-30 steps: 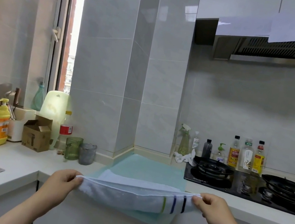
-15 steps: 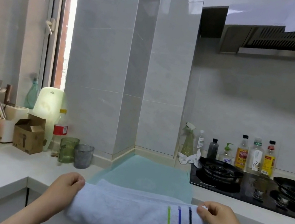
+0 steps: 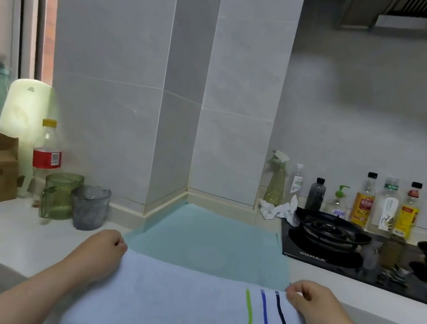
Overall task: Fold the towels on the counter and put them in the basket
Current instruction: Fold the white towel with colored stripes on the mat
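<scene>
Above the counter (image 3: 8, 234) edge, both hands, left (image 3: 99, 251) and right (image 3: 311, 299), pinch the towel's (image 3: 181, 307) far corners, mid-fold. Next, probably another fold; no basket is in view.

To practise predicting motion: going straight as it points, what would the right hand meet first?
Probably the teal towel on the counter, ahead of the right hand pinching the striped towel; its height is unclear, so it might pass over.
</scene>
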A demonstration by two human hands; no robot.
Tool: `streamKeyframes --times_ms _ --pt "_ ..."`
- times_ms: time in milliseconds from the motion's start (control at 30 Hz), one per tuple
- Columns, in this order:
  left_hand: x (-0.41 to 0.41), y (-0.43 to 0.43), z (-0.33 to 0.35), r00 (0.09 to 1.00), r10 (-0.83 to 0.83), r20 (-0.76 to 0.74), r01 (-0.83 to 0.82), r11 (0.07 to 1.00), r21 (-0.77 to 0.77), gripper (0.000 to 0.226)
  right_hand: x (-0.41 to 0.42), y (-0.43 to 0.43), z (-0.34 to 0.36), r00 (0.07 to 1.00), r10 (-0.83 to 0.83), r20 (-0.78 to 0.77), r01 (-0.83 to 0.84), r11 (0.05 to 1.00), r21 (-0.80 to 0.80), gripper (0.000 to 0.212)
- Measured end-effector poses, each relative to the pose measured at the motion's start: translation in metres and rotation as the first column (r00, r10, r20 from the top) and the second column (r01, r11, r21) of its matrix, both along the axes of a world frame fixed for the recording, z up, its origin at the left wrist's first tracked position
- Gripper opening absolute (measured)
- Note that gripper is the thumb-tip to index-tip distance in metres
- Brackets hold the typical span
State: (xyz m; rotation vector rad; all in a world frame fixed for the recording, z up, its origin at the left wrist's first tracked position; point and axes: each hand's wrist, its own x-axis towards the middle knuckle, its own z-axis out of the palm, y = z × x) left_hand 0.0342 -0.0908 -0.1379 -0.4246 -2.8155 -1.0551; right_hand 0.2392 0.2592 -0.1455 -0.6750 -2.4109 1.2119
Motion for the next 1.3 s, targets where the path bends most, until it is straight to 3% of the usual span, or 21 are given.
streamKeyframes --times_ms 233,433,633,733,867,967,1067,1167,1300 --pt "-0.020 0.012 -0.020 0.992 0.021 -0.126 -0.063 0.939 -0.337 0.019 -0.040 0.003 -0.016 0.996 -0.005 0.092 -0.007 0.991 0.134 0.026" --pt "-0.021 0.013 -0.022 0.983 -0.095 -0.160 0.023 0.916 -0.400 0.017 -0.046 -0.001 -0.028 0.988 0.032 0.149 -0.065 0.973 0.223 0.023" --pt "-0.023 0.007 -0.009 0.981 -0.194 -0.005 0.170 0.876 -0.452 0.021 -0.040 0.003 -0.023 0.965 0.121 0.231 -0.129 0.991 0.024 0.023" --pt "-0.013 0.002 0.000 0.981 -0.193 -0.027 0.169 0.911 -0.376 0.020 -0.033 0.003 -0.013 0.967 0.128 0.222 -0.134 0.991 0.011 0.024" --pt "-0.007 -0.009 0.021 0.993 -0.086 -0.076 0.091 0.994 0.067 0.023 -0.034 -0.011 0.020 0.993 0.111 0.044 -0.113 0.993 0.028 0.023" --pt "-0.021 -0.024 0.030 1.000 -0.028 -0.002 0.028 0.986 0.166 0.025 -0.053 -0.028 0.041 0.994 0.088 -0.063 -0.085 0.996 0.041 0.019" --pt "-0.046 -0.033 0.019 0.999 0.052 0.008 -0.052 0.997 0.051 0.025 -0.085 -0.040 0.037 0.996 0.091 -0.016 -0.088 0.987 0.135 0.018" --pt "-0.066 -0.032 -0.003 0.999 0.032 -0.008 -0.033 0.987 -0.157 0.022 -0.112 -0.040 0.012 0.990 0.098 0.103 -0.118 0.969 0.216 0.016" --pt "-0.076 -0.032 -0.029 0.988 0.042 -0.147 -0.086 0.947 -0.308 0.021 -0.124 -0.035 -0.005 0.978 0.061 0.200 -0.136 0.913 0.385 0.021"
